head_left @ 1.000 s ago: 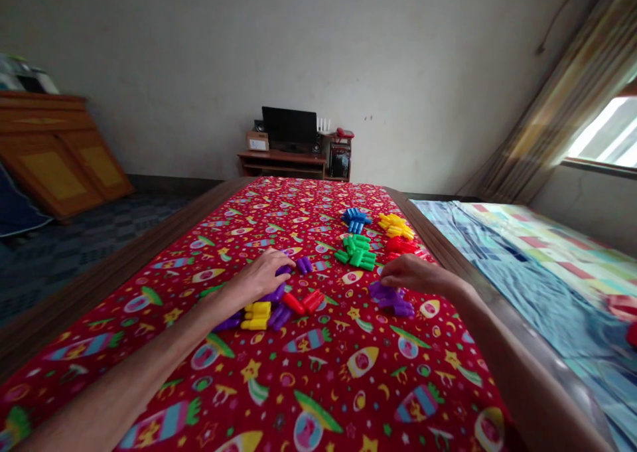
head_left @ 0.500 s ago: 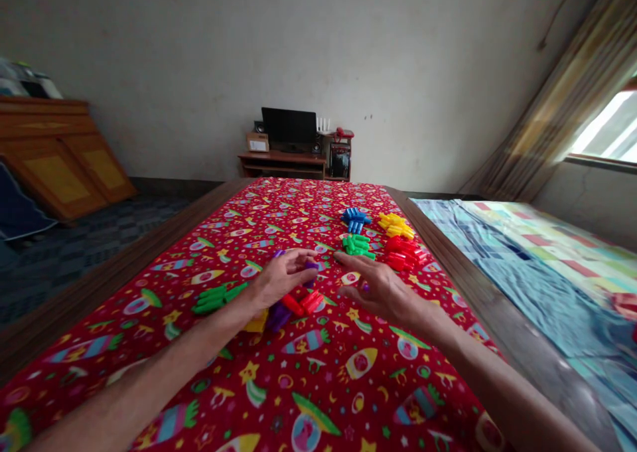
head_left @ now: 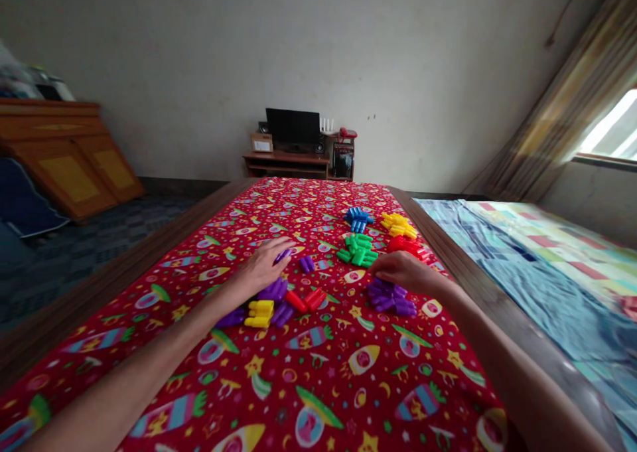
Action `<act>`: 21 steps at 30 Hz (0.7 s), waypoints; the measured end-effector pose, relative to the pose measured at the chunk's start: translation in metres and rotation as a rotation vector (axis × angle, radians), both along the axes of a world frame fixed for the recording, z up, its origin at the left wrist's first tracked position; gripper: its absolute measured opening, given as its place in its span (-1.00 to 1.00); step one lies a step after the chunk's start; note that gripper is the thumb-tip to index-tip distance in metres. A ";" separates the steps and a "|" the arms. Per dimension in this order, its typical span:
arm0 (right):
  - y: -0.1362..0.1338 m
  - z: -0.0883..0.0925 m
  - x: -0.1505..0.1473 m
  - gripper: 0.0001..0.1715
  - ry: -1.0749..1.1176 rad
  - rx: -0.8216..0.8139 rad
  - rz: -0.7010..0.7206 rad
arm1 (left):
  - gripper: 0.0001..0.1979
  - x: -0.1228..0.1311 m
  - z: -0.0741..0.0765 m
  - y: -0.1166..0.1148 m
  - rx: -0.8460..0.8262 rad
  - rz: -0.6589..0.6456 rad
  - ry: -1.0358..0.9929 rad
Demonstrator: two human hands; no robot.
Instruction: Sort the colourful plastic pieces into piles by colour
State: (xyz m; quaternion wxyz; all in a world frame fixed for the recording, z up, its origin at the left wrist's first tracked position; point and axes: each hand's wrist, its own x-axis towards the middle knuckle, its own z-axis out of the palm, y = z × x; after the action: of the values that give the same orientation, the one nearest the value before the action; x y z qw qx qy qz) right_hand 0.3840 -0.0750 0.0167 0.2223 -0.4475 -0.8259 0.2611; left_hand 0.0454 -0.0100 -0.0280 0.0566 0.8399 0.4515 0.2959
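My left hand [head_left: 261, 266] is closed around a purple plastic building block [head_left: 283, 256], which shows at its fingertips. Just below that hand lies a mixed group: purple blocks [head_left: 273, 289], yellow blocks [head_left: 259, 313] and red blocks [head_left: 305, 301]. Another purple block [head_left: 307, 264] rests alone on the cloth to its right. Over a pile of purple blocks [head_left: 393, 299], my right hand [head_left: 405, 271] bends downward with bunched fingers. Its fingertips are partly hidden, so what they hold cannot be made out. A green pile [head_left: 358, 249] sits beside its fingers, and a red pile [head_left: 411, 246] is behind it.
Farther back on the red patterned cloth [head_left: 318, 359] are a blue pile [head_left: 358, 218] and a yellow pile [head_left: 398, 226]. Dark wooden table edges [head_left: 458, 293] run along both sides. A bed [head_left: 517, 259] stands at right, a computer desk [head_left: 286, 162] beyond the far end.
My right hand has moved right and down over a purple pile. My left hand has drawn back left. Green blocks no longer show near the left arm, and the green pile at right looks larger.
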 end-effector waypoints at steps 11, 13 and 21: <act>-0.010 0.007 -0.002 -0.78 -0.135 0.186 -0.071 | -0.45 0.023 0.003 0.017 -0.172 -0.159 0.184; -0.014 0.011 -0.006 -0.77 -0.118 0.214 -0.063 | -0.60 0.031 0.002 0.014 -0.132 -0.229 0.237; -0.027 0.001 -0.036 -0.70 -0.023 0.256 -0.042 | -0.82 0.055 0.006 -0.010 -0.170 -0.286 0.045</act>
State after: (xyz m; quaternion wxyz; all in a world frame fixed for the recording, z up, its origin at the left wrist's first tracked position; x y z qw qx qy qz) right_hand 0.3477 -0.1021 0.0177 0.2734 -0.4356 -0.8455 0.1435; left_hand 0.0999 -0.0199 -0.0216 0.1587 0.8943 0.3518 0.2265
